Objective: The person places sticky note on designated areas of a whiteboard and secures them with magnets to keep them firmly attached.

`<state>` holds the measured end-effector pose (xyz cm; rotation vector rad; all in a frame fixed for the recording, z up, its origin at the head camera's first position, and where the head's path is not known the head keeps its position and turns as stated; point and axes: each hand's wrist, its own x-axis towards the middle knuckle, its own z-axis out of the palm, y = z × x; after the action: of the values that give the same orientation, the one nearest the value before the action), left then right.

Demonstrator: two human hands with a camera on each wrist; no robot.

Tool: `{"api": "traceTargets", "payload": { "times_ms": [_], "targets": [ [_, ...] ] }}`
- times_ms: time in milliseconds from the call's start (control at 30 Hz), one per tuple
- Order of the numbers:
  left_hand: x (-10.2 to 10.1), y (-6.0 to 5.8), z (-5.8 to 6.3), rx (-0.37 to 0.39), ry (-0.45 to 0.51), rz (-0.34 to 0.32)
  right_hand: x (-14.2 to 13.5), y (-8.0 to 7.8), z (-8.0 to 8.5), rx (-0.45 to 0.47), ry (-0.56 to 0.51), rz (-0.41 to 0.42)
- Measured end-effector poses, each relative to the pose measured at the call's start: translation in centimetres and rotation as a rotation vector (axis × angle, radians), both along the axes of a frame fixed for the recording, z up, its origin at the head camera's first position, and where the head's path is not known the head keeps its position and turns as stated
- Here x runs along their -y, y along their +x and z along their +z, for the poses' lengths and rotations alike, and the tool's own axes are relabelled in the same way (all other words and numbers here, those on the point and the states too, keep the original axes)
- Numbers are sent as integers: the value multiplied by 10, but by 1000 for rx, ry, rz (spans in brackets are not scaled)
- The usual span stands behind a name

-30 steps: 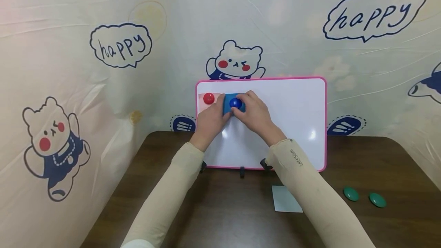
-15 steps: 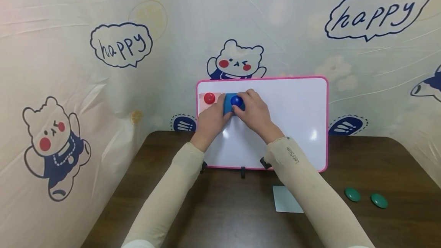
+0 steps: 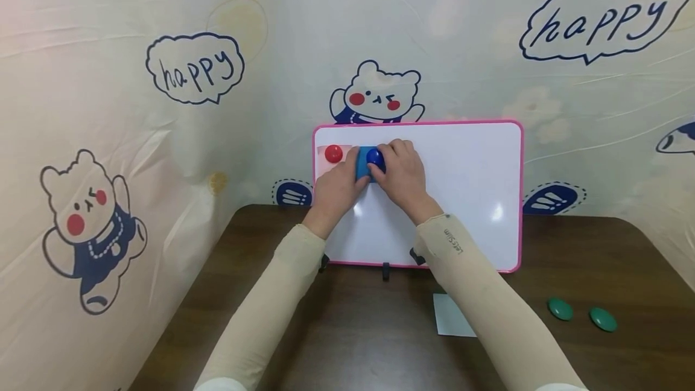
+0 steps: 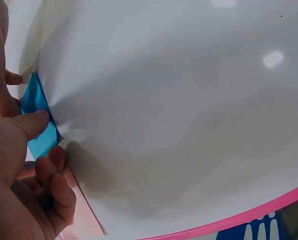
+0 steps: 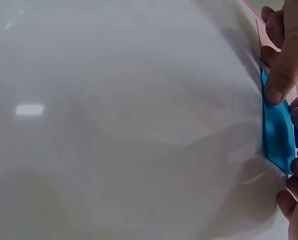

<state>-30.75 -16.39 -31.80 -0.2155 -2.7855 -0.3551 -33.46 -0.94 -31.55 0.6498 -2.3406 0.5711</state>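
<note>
Both our arms (image 3: 266,303) slant inward. Our left hand (image 3: 338,188) presses with thumb (image 4: 33,123) straight; our right hand (image 3: 404,172) pinches with curved fingers (image 3: 388,152).

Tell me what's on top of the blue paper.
The left hand rests its thumb there; the right hand pinches a blue magnet over it. Paper behind hands and magnet is hidden.

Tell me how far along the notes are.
Looks done: the pink note is on the board, with the red magnet on it.

In hand: the left hand holds the blue note at the board; the right hand pinches the blue magnet over it.

Probably left: the pale note and two green magnets, which lie on the table.
</note>
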Motion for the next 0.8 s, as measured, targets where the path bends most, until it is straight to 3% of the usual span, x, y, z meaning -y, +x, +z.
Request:
{"api": "traceTargets", "payload": {
  "times_ms": [800],
  "targets": [
    [1, 1, 0, 12, 1, 2, 9, -7, -8, -59, 48, -44]
  ]
}}
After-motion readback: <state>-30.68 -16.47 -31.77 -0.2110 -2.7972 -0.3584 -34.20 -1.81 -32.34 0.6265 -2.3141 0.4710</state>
